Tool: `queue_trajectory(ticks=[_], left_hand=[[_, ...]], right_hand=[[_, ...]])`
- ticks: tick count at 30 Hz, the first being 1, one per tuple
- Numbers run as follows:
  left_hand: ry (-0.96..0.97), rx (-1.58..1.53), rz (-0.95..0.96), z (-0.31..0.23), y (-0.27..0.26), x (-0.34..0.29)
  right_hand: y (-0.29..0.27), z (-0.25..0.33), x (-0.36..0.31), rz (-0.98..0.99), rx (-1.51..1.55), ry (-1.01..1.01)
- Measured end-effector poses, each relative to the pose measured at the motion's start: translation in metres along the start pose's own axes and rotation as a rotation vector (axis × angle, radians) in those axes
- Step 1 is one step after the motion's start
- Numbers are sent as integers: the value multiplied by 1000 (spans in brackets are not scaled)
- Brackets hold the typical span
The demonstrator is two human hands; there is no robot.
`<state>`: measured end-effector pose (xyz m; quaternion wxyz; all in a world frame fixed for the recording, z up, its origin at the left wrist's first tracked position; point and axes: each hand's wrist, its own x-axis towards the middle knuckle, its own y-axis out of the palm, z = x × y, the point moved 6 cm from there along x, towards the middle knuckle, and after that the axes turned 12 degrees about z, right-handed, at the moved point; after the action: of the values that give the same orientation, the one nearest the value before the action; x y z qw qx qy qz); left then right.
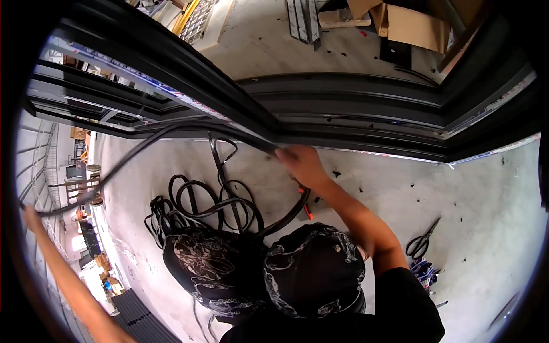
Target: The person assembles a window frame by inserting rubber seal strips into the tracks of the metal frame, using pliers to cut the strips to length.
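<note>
A long black rubber seal strip arcs between my two hands. At the far left edge of the view, my left hand is closed on one part of it, partly lost in the dark rim. Beside the lower corner of a black metal frame, my right hand grips the strip, slightly blurred. From there the strip bends down past my knees toward a loose pile of black strip on the floor. A red-handled tool lies partly hidden behind the strip below my right hand.
Black-handled scissors lie on the concrete floor at right, near a crumpled blue-and-white wrapper. My patterned knees are close below. Cardboard boxes and metal profiles lie beyond the frame. Stacked dark lengths sit at lower left.
</note>
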<state>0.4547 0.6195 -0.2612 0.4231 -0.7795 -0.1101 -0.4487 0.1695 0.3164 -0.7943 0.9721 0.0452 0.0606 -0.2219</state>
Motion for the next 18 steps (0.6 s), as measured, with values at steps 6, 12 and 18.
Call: queue_trajectory(ticks=[6,12,18], left_hand=[[-230,-229,662,39,97,-202],[568,-501,1635,-81,206,-395],[191,-749,2077,-48,219,-424]], right_hand=[[55,45,-1,357,-345,-281],[91,34,-13,548,-427,-247],[116,36,-15,700,-474,-128]])
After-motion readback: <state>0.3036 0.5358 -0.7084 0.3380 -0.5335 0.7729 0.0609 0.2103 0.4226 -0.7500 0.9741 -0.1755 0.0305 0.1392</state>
